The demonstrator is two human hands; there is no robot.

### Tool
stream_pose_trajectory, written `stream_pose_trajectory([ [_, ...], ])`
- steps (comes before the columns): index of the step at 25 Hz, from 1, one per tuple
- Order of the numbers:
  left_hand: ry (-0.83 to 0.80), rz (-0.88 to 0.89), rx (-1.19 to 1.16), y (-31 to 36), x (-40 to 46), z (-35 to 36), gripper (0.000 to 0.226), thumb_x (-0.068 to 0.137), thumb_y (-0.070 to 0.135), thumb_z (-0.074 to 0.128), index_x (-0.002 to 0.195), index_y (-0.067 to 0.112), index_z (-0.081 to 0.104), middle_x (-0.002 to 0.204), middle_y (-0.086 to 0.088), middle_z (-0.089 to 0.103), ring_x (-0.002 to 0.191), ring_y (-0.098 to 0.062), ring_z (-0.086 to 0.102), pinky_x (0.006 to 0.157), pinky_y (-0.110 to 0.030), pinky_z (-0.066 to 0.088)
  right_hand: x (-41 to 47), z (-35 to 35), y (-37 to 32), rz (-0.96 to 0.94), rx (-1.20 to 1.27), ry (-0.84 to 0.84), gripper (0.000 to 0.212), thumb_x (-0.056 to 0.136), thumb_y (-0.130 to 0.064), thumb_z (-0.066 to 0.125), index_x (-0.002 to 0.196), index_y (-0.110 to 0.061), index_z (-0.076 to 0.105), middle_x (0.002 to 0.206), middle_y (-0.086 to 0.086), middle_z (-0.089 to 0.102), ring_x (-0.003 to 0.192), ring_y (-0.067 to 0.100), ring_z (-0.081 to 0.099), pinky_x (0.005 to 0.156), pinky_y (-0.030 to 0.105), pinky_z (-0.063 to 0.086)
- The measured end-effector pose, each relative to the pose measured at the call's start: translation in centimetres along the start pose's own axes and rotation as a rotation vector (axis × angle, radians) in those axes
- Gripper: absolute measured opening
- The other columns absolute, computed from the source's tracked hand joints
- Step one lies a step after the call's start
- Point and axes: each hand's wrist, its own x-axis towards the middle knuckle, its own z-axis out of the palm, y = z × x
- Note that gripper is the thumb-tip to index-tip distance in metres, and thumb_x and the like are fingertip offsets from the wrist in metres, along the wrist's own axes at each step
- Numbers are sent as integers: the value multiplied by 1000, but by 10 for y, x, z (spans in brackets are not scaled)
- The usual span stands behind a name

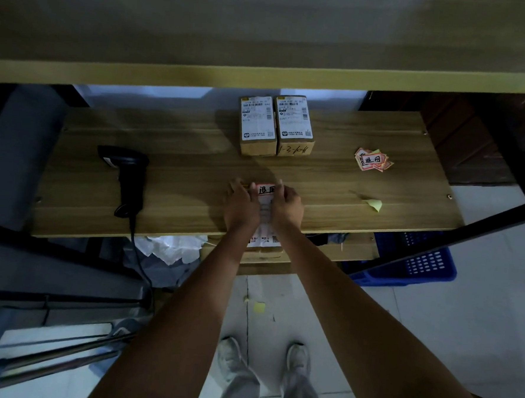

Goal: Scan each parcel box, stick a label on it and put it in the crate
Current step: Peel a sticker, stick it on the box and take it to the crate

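The parcel box (264, 226) lies at the near edge of the table (179, 175), overhanging it toward the person. A red-bordered label (265, 189) is being pressed onto its far end. The left hand (242, 203) and the right hand (285, 205) lie flat on the box top, one at each side of the label, fingers spread; nothing is enclosed in either grip. The box is judged light, stiff cardboard with a smooth printed face, best taken by its two long sides. From this box, two unlabelled parcel boxes (276, 126) stand farther back, the barcode scanner (127, 175) left, spare labels (372, 160) far right, the blue crate (420, 264) lower right.
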Motion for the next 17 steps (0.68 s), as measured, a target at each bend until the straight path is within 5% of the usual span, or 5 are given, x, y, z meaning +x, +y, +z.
stream_pose_trajectory([
  [6,-20,-21,-52,0,-1,1,53,98,46,33,133,6,39,124,-17,57,109,-33,57,90,-42,47,-27,-23,42,-103,-89,-156,40,86,-62,53,100,-26,67,93,2,70,70,9,70,53,23,54],
  [8,-143,-163,-228,4,2,-5,53,98,52,27,123,9,45,103,-16,65,88,-29,63,78,-39,52,-34,-20,47,-101,-69,-188,44,84,-66,55,107,-30,65,103,5,69,76,11,71,56,22,55],
  [10,-254,-349,-598,10,-1,-19,22,102,35,33,110,17,44,83,-9,63,66,-20,59,62,-32,51,-39,-23,27,-15,157,-208,31,90,-46,60,114,-26,61,101,5,71,76,12,72,58,24,56],
  [13,-338,-424,-939,4,6,-42,26,94,20,51,120,17,45,100,-12,67,82,-25,65,78,-42,54,-40,-33,-4,114,480,-248,28,93,-25,61,121,-22,57,99,2,72,78,14,72,63,29,60],
  [17,-563,-263,-858,-10,-16,-54,36,90,31,61,122,12,62,111,-12,71,96,-29,70,78,-37,57,-44,-31,-21,89,633,-255,21,92,-18,62,113,-21,61,103,8,72,81,18,72,68,33,60],
])
